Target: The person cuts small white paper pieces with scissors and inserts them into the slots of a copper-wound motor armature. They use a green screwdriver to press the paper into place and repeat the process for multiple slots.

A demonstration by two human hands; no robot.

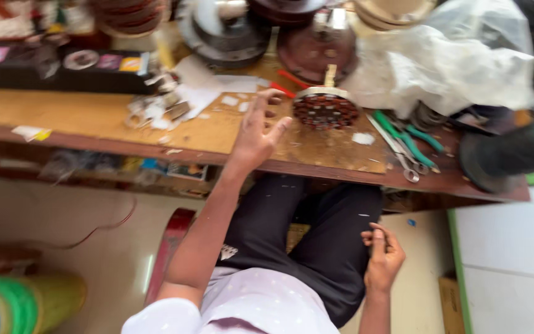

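My left hand (258, 131) reaches out over the wooden workbench (94, 117), fingers spread, palm down, holding nothing. Just to its right stands a round motor stator (325, 108) with copper-brown windings and a short shaft on top. A red-handled tool (285, 83) lies behind the fingers. My right hand (381, 256) rests low over my lap beside my dark trousers, fingers curled with the thumb pressed to them; I cannot see anything in it.
Green-handled pliers (412, 139) and scissors (400, 154) lie right of the stator. A clear plastic bag (458, 59) bulges at the back right. Round metal motor parts (224, 28) stand at the back. Paper scraps (156, 111) litter the bench. A white cabinet (508, 260) stands at the right.
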